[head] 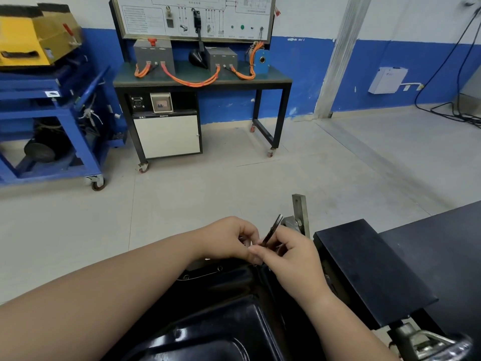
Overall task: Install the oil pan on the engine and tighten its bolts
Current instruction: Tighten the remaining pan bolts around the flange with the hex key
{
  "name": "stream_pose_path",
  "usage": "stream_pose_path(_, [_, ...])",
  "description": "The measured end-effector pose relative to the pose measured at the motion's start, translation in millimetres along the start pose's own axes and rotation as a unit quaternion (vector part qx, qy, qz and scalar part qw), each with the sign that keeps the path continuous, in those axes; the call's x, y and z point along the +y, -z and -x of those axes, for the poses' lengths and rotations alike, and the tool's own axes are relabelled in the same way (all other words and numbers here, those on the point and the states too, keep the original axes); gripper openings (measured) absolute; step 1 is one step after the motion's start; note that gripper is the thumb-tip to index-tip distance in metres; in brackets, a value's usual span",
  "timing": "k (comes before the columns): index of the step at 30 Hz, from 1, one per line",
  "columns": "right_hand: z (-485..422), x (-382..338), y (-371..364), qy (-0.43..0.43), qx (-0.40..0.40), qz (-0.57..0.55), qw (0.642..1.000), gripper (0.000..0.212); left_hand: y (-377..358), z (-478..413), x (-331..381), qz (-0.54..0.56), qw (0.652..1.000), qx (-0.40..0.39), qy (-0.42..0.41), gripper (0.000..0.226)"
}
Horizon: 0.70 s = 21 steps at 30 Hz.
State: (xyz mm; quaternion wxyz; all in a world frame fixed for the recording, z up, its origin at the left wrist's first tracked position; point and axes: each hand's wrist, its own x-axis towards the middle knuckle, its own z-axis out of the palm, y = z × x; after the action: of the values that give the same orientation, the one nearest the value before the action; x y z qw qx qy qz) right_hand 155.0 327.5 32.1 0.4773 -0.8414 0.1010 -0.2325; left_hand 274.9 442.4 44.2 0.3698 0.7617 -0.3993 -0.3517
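The black oil pan (223, 324) lies below my arms at the bottom centre, with bolt heads (220, 268) visible along its far flange. My left hand (229, 239) hovers over the far edge of the pan with its fingers curled, pinching something small that I cannot make out. My right hand (289, 252) grips a slim dark wrench (273, 229), which angles up and away from the pan's far corner. The two hands touch at the fingertips. The engine beneath the pan is mostly hidden.
A black metal bench top (369, 267) stands to the right of the pan, with a grey metal bracket (299, 214) just behind my hands. Across the tiled floor stand a wheeled training bench with orange cables (197, 76) and a blue cart (52, 121).
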Motion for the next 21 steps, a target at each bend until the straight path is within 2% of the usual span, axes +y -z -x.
stream_pose_path(3, [0.8, -1.4, 2.3, 0.015, -0.047, 0.012, 0.999, 0.012, 0.2, -0.9, -0.2, 0.005, 1.0, -0.002, -0.002, 0.035])
stream_pose_path(6, [3.5, -2.9, 7.0, 0.04, -0.084, 0.019, 0.996, 0.027, 1.0, -0.9, -0.1, 0.008, 1.0, 0.0, 0.004, 0.039])
stream_pose_path(9, [3.4, -2.0, 8.1, 0.017, -0.065, -0.009, 0.998, 0.034, 2.3, -0.3, -0.7, -0.003, 1.0, -0.003, 0.003, 0.034])
stream_pose_path(11, [1.6, -0.8, 6.1, 0.0, -0.03, -0.002, 1.0, 0.027, 2.8, 0.5, -0.4, -0.015, 1.0, 0.001, 0.003, 0.026])
stream_pose_path(13, [0.4, 0.1, 2.7, -0.023, 0.001, -0.009, 1.0, 0.008, 1.9, 1.4, 0.4, -0.011, 1.0, 0.003, 0.0, 0.024])
stream_pose_path(15, [0.2, -0.9, 0.1, -0.027, 0.017, -0.006, 0.999, 0.015, -0.2, 1.4, 1.7, -0.008, 1.0, 0.002, -0.004, 0.025])
stream_pose_path(17, [0.6, -1.0, -0.5, -0.018, 0.006, 0.004, 1.0, 0.019, -0.8, 1.3, 2.9, -0.013, 1.0, 0.001, -0.003, 0.028])
stream_pose_path(19, [1.7, -2.5, 1.5, -0.002, -0.023, -0.011, 1.0, 0.011, 0.5, 1.1, 2.7, -0.01, 1.0, 0.004, 0.003, 0.033])
stream_pose_path(21, [3.1, -4.4, 5.3, 0.026, -0.055, -0.016, 0.998, 0.021, 2.6, 1.0, 1.8, -0.006, 1.0, 0.014, 0.006, 0.036])
